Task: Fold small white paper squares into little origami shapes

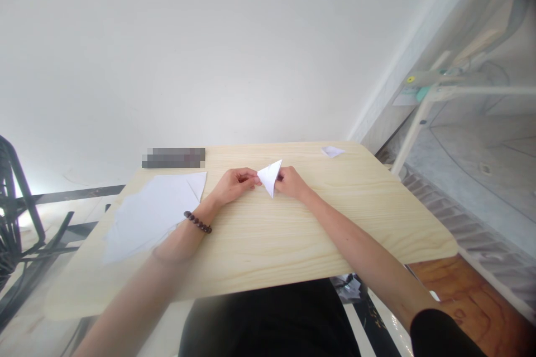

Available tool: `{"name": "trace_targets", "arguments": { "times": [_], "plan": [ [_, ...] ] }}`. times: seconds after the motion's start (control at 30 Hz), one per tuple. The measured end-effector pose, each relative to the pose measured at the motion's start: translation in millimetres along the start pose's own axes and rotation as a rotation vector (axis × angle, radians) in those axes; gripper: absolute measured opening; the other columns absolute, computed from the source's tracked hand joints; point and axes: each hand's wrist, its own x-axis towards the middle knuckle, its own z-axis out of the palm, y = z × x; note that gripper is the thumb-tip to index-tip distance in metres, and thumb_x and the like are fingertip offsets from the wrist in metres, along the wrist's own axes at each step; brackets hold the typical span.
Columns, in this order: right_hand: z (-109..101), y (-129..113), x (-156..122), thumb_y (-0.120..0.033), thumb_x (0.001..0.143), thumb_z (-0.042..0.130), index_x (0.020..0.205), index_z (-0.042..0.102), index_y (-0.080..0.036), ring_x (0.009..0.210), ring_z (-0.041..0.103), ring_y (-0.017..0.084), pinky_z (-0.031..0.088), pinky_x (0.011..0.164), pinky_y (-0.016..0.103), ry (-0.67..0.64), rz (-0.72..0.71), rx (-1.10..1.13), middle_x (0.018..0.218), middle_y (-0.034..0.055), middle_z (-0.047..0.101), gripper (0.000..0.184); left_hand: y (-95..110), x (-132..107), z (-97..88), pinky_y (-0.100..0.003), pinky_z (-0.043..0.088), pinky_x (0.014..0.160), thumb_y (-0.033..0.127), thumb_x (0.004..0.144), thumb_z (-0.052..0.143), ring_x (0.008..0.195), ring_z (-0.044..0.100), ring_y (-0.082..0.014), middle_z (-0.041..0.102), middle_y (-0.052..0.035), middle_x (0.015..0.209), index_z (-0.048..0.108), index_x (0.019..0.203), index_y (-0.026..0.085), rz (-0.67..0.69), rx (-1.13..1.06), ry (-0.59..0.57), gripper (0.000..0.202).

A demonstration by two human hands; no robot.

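Note:
A small folded sheet of white paper [270,177] is held above the middle of the wooden table [259,245], its points sticking up and down. My left hand [238,183] pinches its left tip between thumb and fingers. On the other side my right hand [290,183] is closed on the paper's right part, and its fingertips are partly hidden behind the paper. A beaded bracelet [197,222] circles my left wrist.
Loose white sheets [154,209] lie spread at the table's left. Another folded paper piece [333,151] rests near the far right edge. A pixelated dark object [173,158] is at the far left. A wall [251,56] rises behind the table; a black chair [19,195] stands left.

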Motion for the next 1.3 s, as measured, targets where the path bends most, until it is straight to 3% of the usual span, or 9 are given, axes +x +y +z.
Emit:
{"name": "trace_targets", "arguments": {
  "times": [0.13, 0.3, 0.57, 0.8, 1.07, 1.3],
  "plan": [
    [-1.8, -3.2, -2.1, -0.023, 0.065, 0.051, 0.057, 0.054, -0.013, 0.047, 0.040, 0.008, 0.026, 0.047, 0.020, 0.056, -0.048, -0.132, 0.052, -0.0006, 0.051, 0.013, 0.0, 0.2, -0.9, -0.025, 0.042, 0.064, 0.043, 0.076, 0.047, 0.067, 0.055, -0.0139, 0.064, -0.0065, 0.076, 0.064, 0.083, 0.012, -0.003, 0.075, 0.007, 0.036],
    [-2.2, -16.5, -4.4, -0.022, 0.068, 0.051, 0.054, 0.049, -0.016, 0.050, 0.040, 0.009, 0.027, 0.053, 0.022, 0.237, -0.221, -0.373, 0.054, -0.0005, 0.052, 0.015, -3.4, 3.5, -1.1, -0.025, 0.041, 0.060, 0.047, 0.081, 0.037, 0.071, 0.057, -0.0163, 0.066, -0.0094, 0.080, 0.065, 0.085, 0.011, -0.045, 0.012, 0.013, 0.046],
    [0.6, -25.5, -5.9, -0.026, 0.077, 0.047, 0.055, 0.048, -0.016, 0.054, 0.043, 0.009, 0.027, 0.061, 0.025, 0.293, -0.445, -0.477, 0.056, -0.0006, 0.053, 0.023, 10.4, 0.4, 2.3, -0.027, 0.041, 0.071, 0.044, 0.081, 0.038, 0.072, 0.055, -0.0153, 0.065, -0.0047, 0.075, 0.065, 0.076, 0.012, -0.046, -0.107, -0.067, 0.042],
    [1.5, -26.3, -6.8, -0.022, 0.074, 0.049, 0.057, 0.048, -0.017, 0.056, 0.043, 0.010, 0.027, 0.063, 0.025, 0.227, -0.372, -0.414, 0.059, 0.0005, 0.053, 0.018, 8.6, 0.8, 4.8, -0.028, 0.041, 0.069, 0.040, 0.077, 0.042, 0.071, 0.054, -0.0158, 0.062, -0.0038, 0.069, 0.064, 0.080, 0.012, -0.088, -0.191, 0.003, 0.036],
    [0.3, -22.7, -6.0, -0.023, 0.069, 0.052, 0.057, 0.045, -0.018, 0.054, 0.037, 0.010, 0.028, 0.056, 0.022, 0.212, -0.192, -0.135, 0.057, -0.0020, 0.044, 0.015, 11.0, 1.7, 4.9, -0.025, 0.039, 0.062, 0.039, 0.072, 0.050, 0.064, 0.051, -0.0131, 0.058, -0.0012, 0.065, 0.059, 0.065, 0.012, -0.124, -0.204, 0.016, 0.029],
    [-5.6, -17.9, -5.0, -0.019, 0.073, 0.042, 0.064, 0.048, -0.016, 0.058, 0.041, 0.010, 0.031, 0.056, 0.022, 0.143, -0.221, 0.113, 0.065, -0.0004, 0.045, 0.011, 4.6, 3.5, 3.8, -0.026, 0.041, 0.062, 0.041, 0.071, 0.053, 0.064, 0.053, -0.0136, 0.060, -0.0023, 0.067, 0.061, 0.068, 0.012, -0.140, -0.288, 0.054, 0.031]
  ]
}}
